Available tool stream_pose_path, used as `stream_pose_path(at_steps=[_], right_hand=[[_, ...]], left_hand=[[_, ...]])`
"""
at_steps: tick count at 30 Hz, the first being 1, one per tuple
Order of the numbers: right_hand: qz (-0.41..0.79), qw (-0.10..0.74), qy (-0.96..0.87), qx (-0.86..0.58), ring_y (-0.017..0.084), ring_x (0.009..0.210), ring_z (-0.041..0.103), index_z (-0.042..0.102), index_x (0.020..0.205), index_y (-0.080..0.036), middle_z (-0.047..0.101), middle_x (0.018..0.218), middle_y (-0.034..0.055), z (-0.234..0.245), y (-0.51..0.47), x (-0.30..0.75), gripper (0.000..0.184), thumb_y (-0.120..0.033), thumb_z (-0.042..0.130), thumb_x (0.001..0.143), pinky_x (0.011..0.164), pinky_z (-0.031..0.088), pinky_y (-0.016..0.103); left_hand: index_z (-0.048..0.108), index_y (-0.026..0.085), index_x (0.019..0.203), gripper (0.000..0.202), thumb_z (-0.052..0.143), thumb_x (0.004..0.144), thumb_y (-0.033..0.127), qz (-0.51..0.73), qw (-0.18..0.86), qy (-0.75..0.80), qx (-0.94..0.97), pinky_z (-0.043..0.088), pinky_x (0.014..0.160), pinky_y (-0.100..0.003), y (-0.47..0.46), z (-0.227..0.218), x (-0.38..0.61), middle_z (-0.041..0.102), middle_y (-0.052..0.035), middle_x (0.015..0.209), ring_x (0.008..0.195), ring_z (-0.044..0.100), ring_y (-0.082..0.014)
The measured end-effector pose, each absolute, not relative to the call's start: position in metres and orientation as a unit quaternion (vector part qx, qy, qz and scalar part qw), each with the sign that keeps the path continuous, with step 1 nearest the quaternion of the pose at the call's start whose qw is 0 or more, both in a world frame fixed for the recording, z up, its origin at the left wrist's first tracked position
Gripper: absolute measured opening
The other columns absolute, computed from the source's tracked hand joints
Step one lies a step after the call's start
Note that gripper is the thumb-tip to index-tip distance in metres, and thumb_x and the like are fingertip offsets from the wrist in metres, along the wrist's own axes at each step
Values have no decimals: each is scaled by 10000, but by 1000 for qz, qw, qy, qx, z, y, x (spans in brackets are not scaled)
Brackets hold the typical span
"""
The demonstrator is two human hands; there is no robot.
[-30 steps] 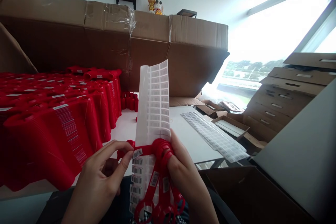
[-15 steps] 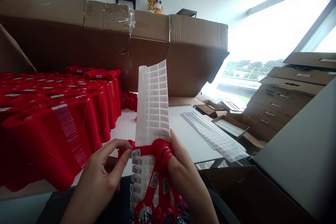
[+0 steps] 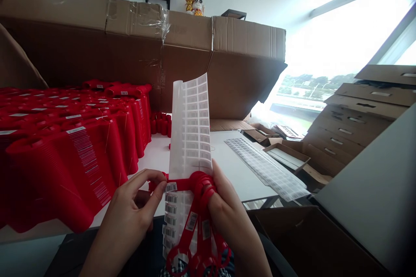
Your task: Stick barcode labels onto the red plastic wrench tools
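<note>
My left hand (image 3: 138,203) pinches thumb and forefinger at the left end of a level red plastic strap (image 3: 182,184), by the edge of its barcode label (image 3: 170,187). My right hand (image 3: 224,203) is closed around the gathered ends of several red straps with ring ends. Some of these hang down, two showing barcode labels (image 3: 191,221), their rings (image 3: 177,259) over my lap. Behind the straps, my right hand also steadies an upright, slightly curled sheet of labels (image 3: 196,125). Barcode stickers (image 3: 170,220) line its lower left edge; the upper cells look blank.
Stacked red straps with barcode labels (image 3: 81,151) fill the left of the white table (image 3: 234,173). More label sheets (image 3: 266,166) lie to the right. A large cardboard box (image 3: 185,60) stands behind, an open carton (image 3: 312,233) below right, and piled cartons (image 3: 344,125) by the window.
The whole view has shifted slightly. Both hands keep nearly the same pose, with the left fingertips still at the label's edge and the right hand still holding the bunch and sheet.
</note>
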State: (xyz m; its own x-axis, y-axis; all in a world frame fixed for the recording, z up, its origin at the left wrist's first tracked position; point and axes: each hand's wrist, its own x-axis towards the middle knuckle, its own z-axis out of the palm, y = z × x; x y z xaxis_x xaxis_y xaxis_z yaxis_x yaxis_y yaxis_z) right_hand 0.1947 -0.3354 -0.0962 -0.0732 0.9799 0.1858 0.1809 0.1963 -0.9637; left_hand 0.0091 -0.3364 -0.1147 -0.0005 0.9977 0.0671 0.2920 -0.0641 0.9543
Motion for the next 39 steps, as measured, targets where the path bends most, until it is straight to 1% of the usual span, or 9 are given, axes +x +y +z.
stream_pose_path(at_steps=[10, 19, 23, 25, 27, 31, 33, 36, 39], right_hand=[[411, 493, -600, -478, 211, 813, 539, 500, 892, -267, 627, 915, 23, -92, -338, 192, 89, -343, 498, 939, 726, 477, 357], [403, 483, -612, -480, 201, 823, 547, 486, 905, -263, 630, 922, 24, -91, -338, 193, 102, -326, 457, 979, 760, 492, 355], [401, 482, -606, -490, 225, 872, 572, 531, 937, -257, 640, 951, 39, -94, -338, 194, 120, -363, 486, 972, 818, 520, 394], [403, 483, -600, -494, 242, 910, 589, 576, 1000, -259, 650, 981, 49, -96, -338, 195, 135, -365, 502, 962, 845, 528, 412], [400, 491, -599, -490, 254, 953, 606, 609, 1120, -271, 666, 1010, 54, -96, -339, 195, 208, -338, 508, 950, 880, 526, 421], [385, 520, -587, -486, 278, 1072, 629, 601, 1309, -299, 702, 1126, 68, -95, -340, 195, 378, -303, 506, 943, 935, 522, 428], [388, 538, -570, -486, 302, 1206, 593, 595, 1347, -297, 670, 1286, 81, -95, -339, 193, 404, -345, 509, 955, 994, 507, 446], [389, 541, -566, -486, 315, 1315, 533, 582, 1361, -293, 613, 1401, 86, -100, -339, 188, 406, -379, 502, 972, 1060, 477, 465], [376, 526, -589, -485, 304, 1336, 520, 546, 1381, -298, 598, 1424, 87, -108, -338, 182, 417, -341, 504, 968, 1099, 448, 476]], left_hand=[[647, 255, 918, 300, 627, 901, 554, 455, 403, 555, 568, 304, 410, -186, -341, -106, 14, 399, 107, 413, 380, 371, -101], [631, 247, 920, 300, 628, 901, 547, 449, 407, 559, 566, 307, 411, -187, -341, -105, 15, 398, 112, 411, 379, 390, -106], [624, 249, 933, 330, 604, 905, 577, 424, 410, 561, 581, 303, 404, -200, -337, -107, 14, 406, 107, 411, 373, 428, -125], [605, 251, 957, 319, 590, 917, 567, 413, 408, 562, 589, 317, 411, -212, -334, -108, 13, 465, 96, 468, 384, 463, -132], [555, 261, 1059, 313, 589, 926, 542, 422, 390, 564, 593, 360, 432, -232, -331, -110, 13, 580, 73, 651, 417, 510, -131], [367, 251, 1292, 625, 626, 878, 641, 456, 270, 610, 589, 492, 564, -344, -323, -120, 13, 588, -17, 1022, 603, 625, -202], [325, 231, 1330, 672, 566, 898, 685, 470, 215, 613, 598, 540, 684, -431, -320, -125, 16, 534, -99, 1204, 826, 673, -285], [306, 219, 1348, 552, 456, 988, 608, 500, 174, 569, 630, 516, 934, -532, -321, -131, 22, 361, -171, 1425, 1265, 531, -372], [289, 203, 1353, 567, 489, 989, 591, 507, 162, 556, 639, 440, 1066, -558, -323, -133, 28, 345, -167, 1405, 1350, 419, -360]])
